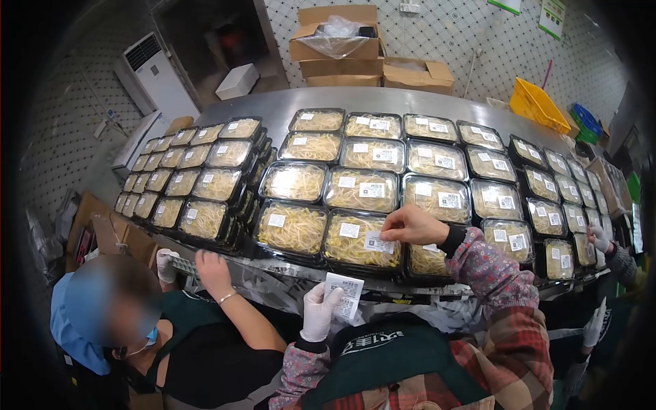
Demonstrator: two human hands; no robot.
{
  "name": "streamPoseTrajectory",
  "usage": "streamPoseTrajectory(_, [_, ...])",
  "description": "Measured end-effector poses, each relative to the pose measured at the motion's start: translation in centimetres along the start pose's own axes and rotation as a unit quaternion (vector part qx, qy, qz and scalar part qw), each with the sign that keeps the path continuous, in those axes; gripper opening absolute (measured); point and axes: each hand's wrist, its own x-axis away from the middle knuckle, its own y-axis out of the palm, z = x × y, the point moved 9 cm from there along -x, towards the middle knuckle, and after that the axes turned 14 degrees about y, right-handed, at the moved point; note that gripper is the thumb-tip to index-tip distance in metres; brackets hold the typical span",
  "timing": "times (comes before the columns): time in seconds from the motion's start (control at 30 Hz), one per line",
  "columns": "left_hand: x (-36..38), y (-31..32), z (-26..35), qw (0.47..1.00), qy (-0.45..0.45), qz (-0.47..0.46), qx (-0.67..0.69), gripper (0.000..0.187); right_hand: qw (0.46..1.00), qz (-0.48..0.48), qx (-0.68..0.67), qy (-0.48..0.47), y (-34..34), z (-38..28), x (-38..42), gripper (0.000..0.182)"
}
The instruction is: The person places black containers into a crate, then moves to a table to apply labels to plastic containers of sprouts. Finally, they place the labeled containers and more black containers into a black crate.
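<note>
your right hand [410, 225] pinches a label [377, 242] flat onto the lid of the front tray [352, 240] of bean sprouts, fingertips pressing so it sticks. your gloved left hand [320, 311] grips the label strip [345, 295] low by the table edge [287, 272], close for the next peel. a co-worker's hand [213, 270] rests on that edge to your left.

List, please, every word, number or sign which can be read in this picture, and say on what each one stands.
No text can be read with certainty.
White stickers on the tray lids: print and codes too small.
Label strip in the gloved left hand: blurred.
Sticker under the bare right hand: blurred.
Apron: pale characters, upside down, unreadable.
Green wall signs: too small.
</note>
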Motion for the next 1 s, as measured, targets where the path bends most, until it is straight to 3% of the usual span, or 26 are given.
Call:
streamPoseTrajectory(0.07, [0.0, 0.4, 0.6, 1.000, 0.017, -0.006, 0.006, 0.018, 1.000, -0.009, 0.024, 0.009, 1.0, 0.2, -0.6, 0.023])
streamPoseTrajectory(0.3, [0.7, -0.6, -0.4, 0.999, 0.024, 0.018, 0.017, 0.019, 0.985, 0.091, 0.141, -0.032, 1.7, -0.3, -0.3, 0.024])
streamPoseTrajectory(0.4, [0.6, 0.3, 0.3, 0.998, 0.033, 0.031, 0.037, 0.022, 0.962, 0.118, 0.243, -0.044, 2.1, -0.4, -0.2, 0.031])
streamPoseTrajectory(0.5, [0.5, 0.7, 1.0, 0.997, 0.043, 0.051, 0.032, 0.025, 0.908, 0.214, 0.356, -0.055, 0.9, -1.2, 0.5, 0.040])
streamPoseTrajectory(0.6, [0.9, -0.4, 0.5, 0.997, 0.044, 0.066, 0.005, 0.014, 0.902, 0.255, 0.334, -0.102, -0.6, -2.8, 1.7, 0.047])
streamPoseTrajectory(0.63, [0.9, -0.3, 0.6, 0.995, 0.041, 0.088, 0.004, 0.006, 0.941, 0.203, 0.264, -0.063, -0.7, -4.3, 2.5, 0.047])
streamPoseTrajectory(0.7, [0.7, -0.9, 0.0, 0.992, 0.079, 0.095, -0.023, 0.006, 0.991, 0.014, 0.053, -0.125, 2.6, -6.0, 3.3, 0.042])
streamPoseTrajectory(0.73, [0.6, -1.1, -0.2, 0.990, 0.099, 0.097, -0.038, 0.007, 0.983, -0.081, -0.056, -0.153, 4.3, -6.7, 3.9, 0.039])
streamPoseTrajectory(0.83, [0.3, -0.3, -0.7, 0.994, 0.053, 0.097, -0.002, 0.010, 0.969, -0.183, -0.143, -0.079, 7.8, -6.4, 3.7, 0.021])
streamPoseTrajectory(0.93, [0.2, 0.6, 0.2, 0.997, 0.027, 0.060, -0.028, 0.015, 0.982, -0.049, -0.100, -0.151, 3.6, -7.9, 0.8, 0.019])
streamPoseTrajectory(1.0, [0.8, 0.6, -0.7, 0.999, -0.018, 0.031, -0.012, 0.018, 0.982, 0.022, -0.173, -0.079, -0.1, -6.8, -3.9, 0.015])
